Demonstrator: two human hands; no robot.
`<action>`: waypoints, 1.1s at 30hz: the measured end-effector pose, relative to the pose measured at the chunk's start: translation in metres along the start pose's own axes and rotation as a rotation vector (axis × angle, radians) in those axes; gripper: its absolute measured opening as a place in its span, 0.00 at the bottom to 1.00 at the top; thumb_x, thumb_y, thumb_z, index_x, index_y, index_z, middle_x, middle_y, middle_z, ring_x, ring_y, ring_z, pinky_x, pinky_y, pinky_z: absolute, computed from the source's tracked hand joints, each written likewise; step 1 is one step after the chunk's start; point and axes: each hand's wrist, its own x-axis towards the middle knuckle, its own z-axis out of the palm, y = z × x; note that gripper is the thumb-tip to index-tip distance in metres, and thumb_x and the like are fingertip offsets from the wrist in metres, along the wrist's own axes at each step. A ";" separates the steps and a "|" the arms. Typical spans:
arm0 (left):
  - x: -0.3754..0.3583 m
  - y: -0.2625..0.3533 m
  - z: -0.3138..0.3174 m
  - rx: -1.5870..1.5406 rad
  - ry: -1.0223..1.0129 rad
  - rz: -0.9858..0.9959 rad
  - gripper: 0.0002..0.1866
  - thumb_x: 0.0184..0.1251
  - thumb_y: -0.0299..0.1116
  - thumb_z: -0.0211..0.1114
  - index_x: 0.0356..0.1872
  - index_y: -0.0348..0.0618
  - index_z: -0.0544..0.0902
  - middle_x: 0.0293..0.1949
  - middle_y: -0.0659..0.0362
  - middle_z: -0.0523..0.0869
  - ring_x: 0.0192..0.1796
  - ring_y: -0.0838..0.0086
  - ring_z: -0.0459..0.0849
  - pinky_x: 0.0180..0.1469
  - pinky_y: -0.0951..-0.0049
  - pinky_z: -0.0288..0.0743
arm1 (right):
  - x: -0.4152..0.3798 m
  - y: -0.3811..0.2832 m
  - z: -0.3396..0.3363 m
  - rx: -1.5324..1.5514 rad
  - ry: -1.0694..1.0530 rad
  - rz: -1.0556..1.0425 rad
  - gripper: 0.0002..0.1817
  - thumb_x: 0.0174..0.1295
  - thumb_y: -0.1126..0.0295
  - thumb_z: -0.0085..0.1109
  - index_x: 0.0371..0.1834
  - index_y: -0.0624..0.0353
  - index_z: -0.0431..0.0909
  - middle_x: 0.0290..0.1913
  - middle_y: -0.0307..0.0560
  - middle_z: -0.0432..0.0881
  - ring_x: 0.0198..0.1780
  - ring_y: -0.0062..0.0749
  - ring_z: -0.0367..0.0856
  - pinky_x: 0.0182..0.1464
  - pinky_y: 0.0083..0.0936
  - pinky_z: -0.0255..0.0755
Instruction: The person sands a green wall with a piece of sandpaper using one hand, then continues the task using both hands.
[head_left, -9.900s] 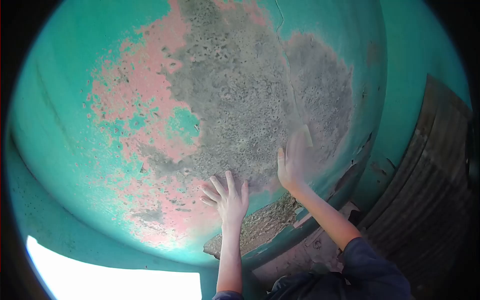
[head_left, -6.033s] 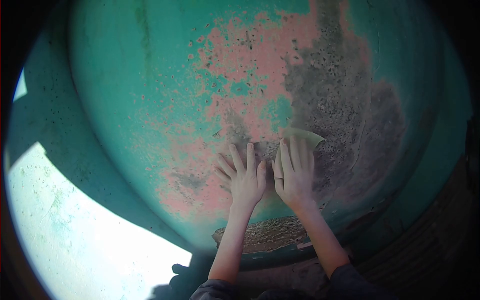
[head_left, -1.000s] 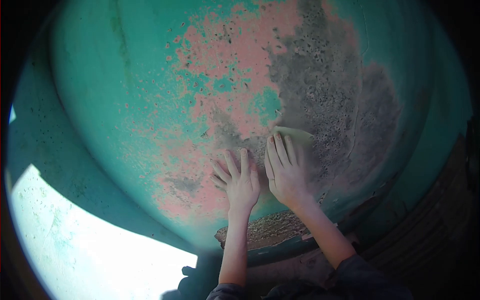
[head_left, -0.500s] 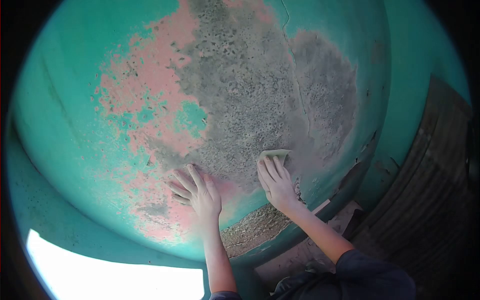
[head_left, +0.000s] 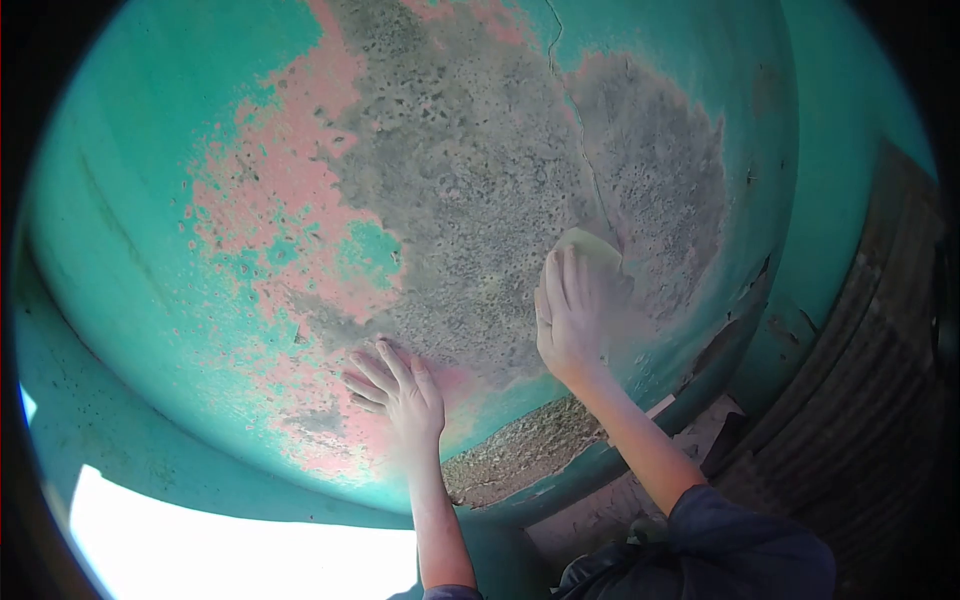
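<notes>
My right hand (head_left: pixel 572 315) presses a pale piece of sandpaper (head_left: pixel 592 245) flat against the wall, on the grey, pitted patch (head_left: pixel 470 190) where the paint is gone. The sheet's upper edge sticks out past my fingertips, and whitish dust blurs its right side. My left hand (head_left: pixel 405 395) rests on the wall lower and to the left, fingers spread and holding nothing, over pink undercoat near the grey patch's lower edge. Both hands look coated with dust.
Green paint (head_left: pixel 130 200) surrounds the worn area of the wall, and a crack (head_left: pixel 583 130) runs down its upper right. Below is a strip of rough exposed masonry (head_left: pixel 525 450). Dark corrugated sheeting (head_left: pixel 850 400) stands at right; bright light fills an opening (head_left: pixel 240 550) at lower left.
My right hand has slid up and slightly right across the grey patch with the sandpaper. My left hand stays in nearly the same spot. The view has shifted slightly.
</notes>
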 end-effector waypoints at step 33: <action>-0.024 0.250 0.089 0.025 -0.211 0.466 0.36 0.73 0.61 0.58 0.81 0.76 0.61 0.84 0.42 0.42 0.78 0.19 0.25 0.64 0.09 0.23 | -0.054 0.177 -0.070 0.129 -0.249 0.235 0.34 0.74 0.69 0.46 0.82 0.64 0.52 0.82 0.68 0.52 0.82 0.67 0.47 0.80 0.57 0.45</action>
